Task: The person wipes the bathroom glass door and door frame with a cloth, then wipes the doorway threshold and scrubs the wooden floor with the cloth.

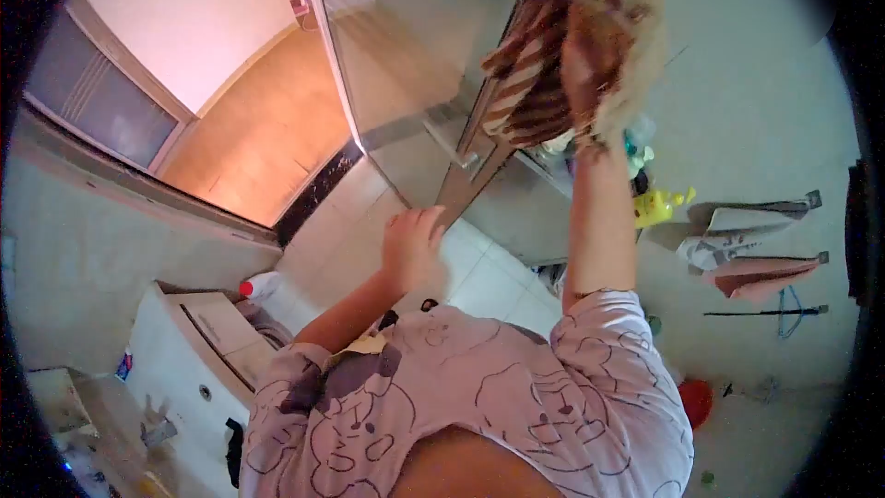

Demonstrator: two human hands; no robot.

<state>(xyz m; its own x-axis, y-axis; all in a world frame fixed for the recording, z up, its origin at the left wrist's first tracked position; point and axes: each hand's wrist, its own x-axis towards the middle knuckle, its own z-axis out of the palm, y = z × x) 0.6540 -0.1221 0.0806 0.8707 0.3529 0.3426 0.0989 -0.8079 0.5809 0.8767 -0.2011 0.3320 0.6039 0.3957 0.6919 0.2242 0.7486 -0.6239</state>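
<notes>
High in the view, my right hand [590,69] is closed on a brown-and-cream striped cloth [524,97]. The cloth is bunched around the fingers, in front of the upper part of a metal frame beside a glass door [406,46]. My right arm is stretched up. Lower down, my left hand [411,244] hovers near the lower part of the metal frame [454,195], its fingers loosely bent and apart with nothing visible in them. Whether its fingertips touch the frame cannot be made out. A metal door handle [450,146] sits between the two hands.
A yellow bottle [654,207] and other bottles stand by my right forearm. Cloths [737,231] hang from wall bars at right. At lower left is a white washing machine [198,387]. An open doorway shows a lit wooden floor [267,129]; white tiles [479,267] lie below.
</notes>
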